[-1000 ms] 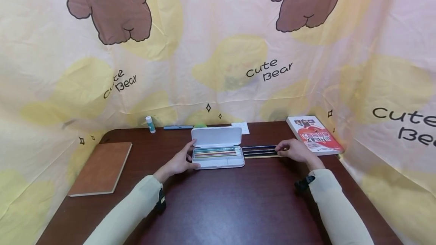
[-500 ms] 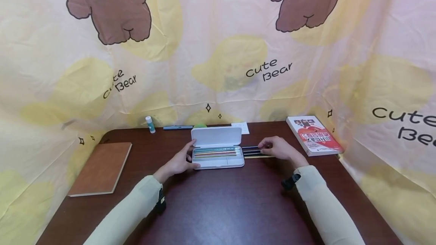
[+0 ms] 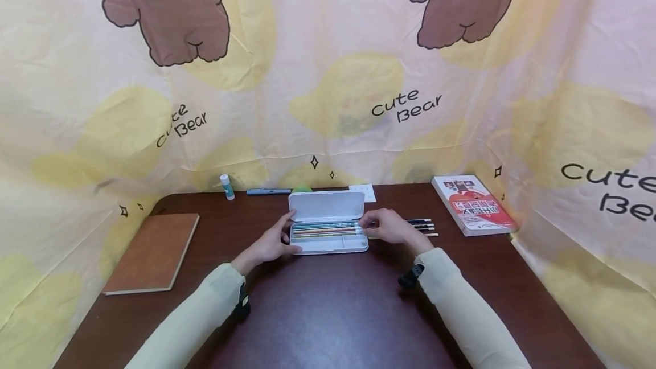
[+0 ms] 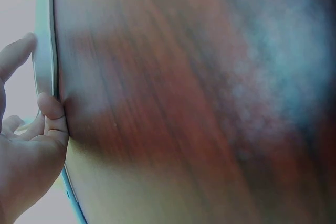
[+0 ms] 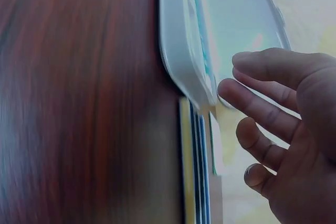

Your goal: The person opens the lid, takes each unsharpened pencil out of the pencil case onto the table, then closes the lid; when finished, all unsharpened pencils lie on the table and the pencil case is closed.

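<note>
A white pencil case [image 3: 308, 246] lies with its lid [image 3: 326, 207] raised at the middle of the table. Several coloured pencils [image 3: 323, 230] rest inside it, side by side. My left hand [image 3: 267, 245] holds the case's left end, thumb at the front corner and fingers toward the back. My right hand [image 3: 388, 226] hovers at the case's right end, fingertips overlapping its edge. In the right wrist view its fingers [image 5: 260, 106] are loosely bent with nothing between them. Below that hand, several dark pencils and a yellow one [image 5: 187, 156] extend rightward from the case's end, partly hidden in the head view.
A brown notebook [image 3: 152, 252] lies at the left and a red-and-white book [image 3: 474, 204] at the back right. Along the back edge are a glue stick [image 3: 227, 187], a blue pen [image 3: 268, 191], a green round thing [image 3: 301, 189] and a white card [image 3: 364, 191].
My right hand has moved left along the loose pencils to the case's right end, uncovering their right ends. The left hand and the case have stayed in place.
</note>
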Tool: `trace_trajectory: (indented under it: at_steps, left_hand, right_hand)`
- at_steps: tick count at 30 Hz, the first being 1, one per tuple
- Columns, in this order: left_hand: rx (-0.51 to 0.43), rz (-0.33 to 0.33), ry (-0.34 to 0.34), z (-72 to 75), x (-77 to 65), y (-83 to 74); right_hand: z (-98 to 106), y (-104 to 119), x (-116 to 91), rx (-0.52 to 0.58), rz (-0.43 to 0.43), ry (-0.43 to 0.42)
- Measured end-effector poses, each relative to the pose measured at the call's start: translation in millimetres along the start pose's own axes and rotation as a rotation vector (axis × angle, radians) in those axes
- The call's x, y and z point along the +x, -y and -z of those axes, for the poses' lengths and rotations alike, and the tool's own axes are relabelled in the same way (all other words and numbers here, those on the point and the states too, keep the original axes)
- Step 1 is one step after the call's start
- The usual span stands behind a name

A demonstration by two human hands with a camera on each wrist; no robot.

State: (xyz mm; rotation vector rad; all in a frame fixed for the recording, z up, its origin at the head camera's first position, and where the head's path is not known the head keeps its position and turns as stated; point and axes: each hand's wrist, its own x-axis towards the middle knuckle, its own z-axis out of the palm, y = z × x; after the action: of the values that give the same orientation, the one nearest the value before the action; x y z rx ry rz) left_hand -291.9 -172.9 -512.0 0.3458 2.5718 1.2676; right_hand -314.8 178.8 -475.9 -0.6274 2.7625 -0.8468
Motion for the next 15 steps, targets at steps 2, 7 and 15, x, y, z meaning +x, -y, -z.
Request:
trace_trajectory:
  at_steps: [2,7,15]
  left_hand:
    - [-0.001,-0.002,0.0,-0.1,0.1,-0.1]
    - [0.001,-0.005,0.001,-0.3,-1.1,-0.3]
    - [-0.002,-0.005,0.002,-0.1,-1.6,-0.1]
  right_hand:
    - [-5.1,3.6,3.9,-0.007,0.015,0.007]
    - [-14.8,6.7,13.0,-0.046,0.055,-0.003]
    - [-16.4,7.8,18.0,-0.088,0.06,-0.016]
